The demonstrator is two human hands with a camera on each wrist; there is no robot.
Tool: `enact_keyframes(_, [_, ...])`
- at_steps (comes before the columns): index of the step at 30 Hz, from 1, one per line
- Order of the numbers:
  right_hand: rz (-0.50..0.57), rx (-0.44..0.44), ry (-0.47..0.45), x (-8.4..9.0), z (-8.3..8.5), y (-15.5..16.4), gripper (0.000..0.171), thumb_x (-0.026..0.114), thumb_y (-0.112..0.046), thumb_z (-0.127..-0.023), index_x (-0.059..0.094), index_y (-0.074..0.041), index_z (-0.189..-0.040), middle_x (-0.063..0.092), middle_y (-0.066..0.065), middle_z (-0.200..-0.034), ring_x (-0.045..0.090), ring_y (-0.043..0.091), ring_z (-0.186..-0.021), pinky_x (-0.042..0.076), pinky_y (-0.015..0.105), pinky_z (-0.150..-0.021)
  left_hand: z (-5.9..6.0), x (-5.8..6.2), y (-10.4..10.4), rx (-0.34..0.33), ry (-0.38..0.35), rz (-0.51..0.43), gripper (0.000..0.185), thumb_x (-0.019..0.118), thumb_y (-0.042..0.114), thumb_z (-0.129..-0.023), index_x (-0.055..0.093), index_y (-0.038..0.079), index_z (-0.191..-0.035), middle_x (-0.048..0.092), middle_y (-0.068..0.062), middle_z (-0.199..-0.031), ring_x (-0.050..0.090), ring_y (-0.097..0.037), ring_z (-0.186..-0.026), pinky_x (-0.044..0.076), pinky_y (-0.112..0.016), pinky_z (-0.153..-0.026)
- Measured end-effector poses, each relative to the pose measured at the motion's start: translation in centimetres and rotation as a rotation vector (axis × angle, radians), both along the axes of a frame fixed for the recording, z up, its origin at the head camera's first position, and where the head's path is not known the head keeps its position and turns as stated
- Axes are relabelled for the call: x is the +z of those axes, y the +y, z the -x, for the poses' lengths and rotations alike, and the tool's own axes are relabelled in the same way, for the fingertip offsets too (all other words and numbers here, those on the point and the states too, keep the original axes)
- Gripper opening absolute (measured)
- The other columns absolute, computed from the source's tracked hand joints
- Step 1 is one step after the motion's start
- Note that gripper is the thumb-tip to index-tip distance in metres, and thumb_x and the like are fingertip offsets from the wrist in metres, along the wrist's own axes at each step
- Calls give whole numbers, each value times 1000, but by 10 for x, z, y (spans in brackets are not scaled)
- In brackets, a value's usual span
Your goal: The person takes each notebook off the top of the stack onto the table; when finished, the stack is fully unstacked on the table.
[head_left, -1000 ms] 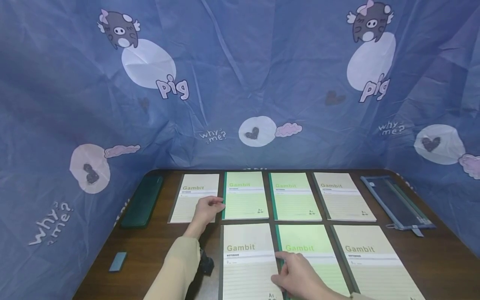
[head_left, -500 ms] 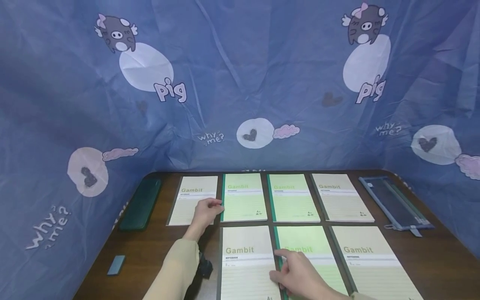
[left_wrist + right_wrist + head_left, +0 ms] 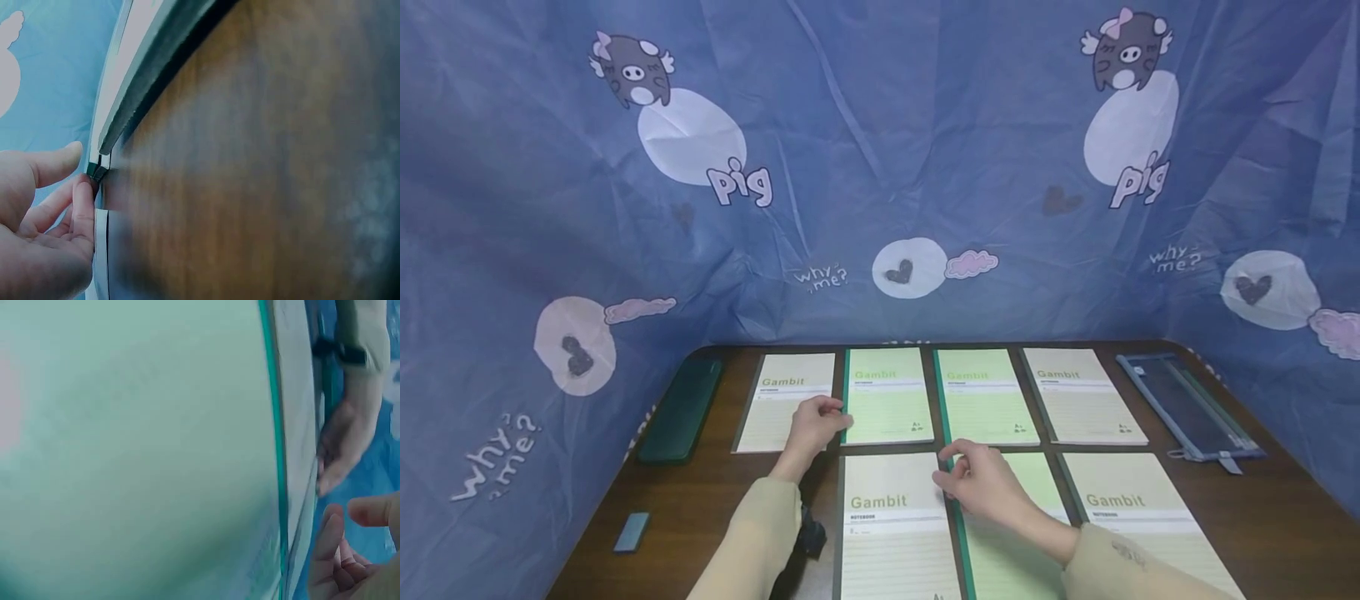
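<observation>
Several "Gambit" notebooks lie in two rows on a dark wooden table point(image 3: 715, 508). My left hand point(image 3: 833, 410) rests on the back-left cream notebook point(image 3: 782, 404), fingertips against the spine of the green notebook point(image 3: 887, 400) beside it. In the left wrist view, the left hand point(image 3: 80, 169) touches that dark green corner point(image 3: 97, 170) with the thumb held apart. My right hand point(image 3: 946, 467) sits with curved fingers at the top-left corner of the front green notebook point(image 3: 1007, 550), next to the front cream notebook point(image 3: 887, 533). In the right wrist view, its thumb and fingers point(image 3: 334, 534) are apart beside the green cover point(image 3: 137, 456).
A dark green case point(image 3: 683, 408) lies at the table's left edge, with a small blue block point(image 3: 634, 527) nearer me. A clear pouch with blue trim point(image 3: 1187, 408) lies at the right. Blue pig-print fabric point(image 3: 880, 167) walls in the table on three sides.
My right hand slid forward along the front green notebook's spine, from mid-cover to its top-left corner. The left hand stayed where it was.
</observation>
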State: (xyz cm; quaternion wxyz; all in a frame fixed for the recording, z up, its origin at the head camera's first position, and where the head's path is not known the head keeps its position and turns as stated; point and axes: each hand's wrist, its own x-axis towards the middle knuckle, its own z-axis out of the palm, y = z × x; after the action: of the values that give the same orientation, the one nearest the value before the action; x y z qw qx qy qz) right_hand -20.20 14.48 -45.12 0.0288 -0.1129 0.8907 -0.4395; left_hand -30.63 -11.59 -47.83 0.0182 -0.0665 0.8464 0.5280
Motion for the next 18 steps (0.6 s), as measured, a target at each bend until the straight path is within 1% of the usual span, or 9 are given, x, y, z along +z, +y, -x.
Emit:
enact_keyframes(6, [35, -65, -70, 1, 36, 2, 26, 71, -20, -92, 68, -2, -109, 60, 2, -76, 60, 18, -54, 46, 27, -50, 1, -1, 3, 7, -4, 29, 32, 73, 11, -86, 66, -2, -114, 64, -12, -98, 60, -25, -88, 52, -37, -75])
enact_keyframes(10, [66, -70, -120, 0, 59, 5, 21, 69, -20, -93, 68, -3, -105, 62, 4, -79, 62, 19, -58, 50, 29, -53, 2, 2, 5, 0, -4, 58, 30, 72, 11, -86, 66, -3, -112, 63, -11, -95, 60, -24, -84, 51, -35, -71])
enact_keyframes(15, [95, -61, -129, 0, 83, 5, 21, 68, -21, -95, 68, -2, -104, 65, 8, -80, 63, 21, -60, 54, 32, -56, 1, 6, 6, -10, -2, 88, 31, 71, 11, -85, 65, -4, -112, 62, -11, -92, 58, -22, -78, 49, -31, -63])
enact_keyframes(18, [83, -80, -124, -1, 94, 3, 21, 69, -21, -95, 68, -2, -104, 65, 9, -80, 63, 23, -59, 54, 33, -56, 1, 8, 6, -5, -2, 98, 31, 71, 10, -85, 65, -5, -112, 62, -12, -91, 58, -23, -77, 49, -31, -61])
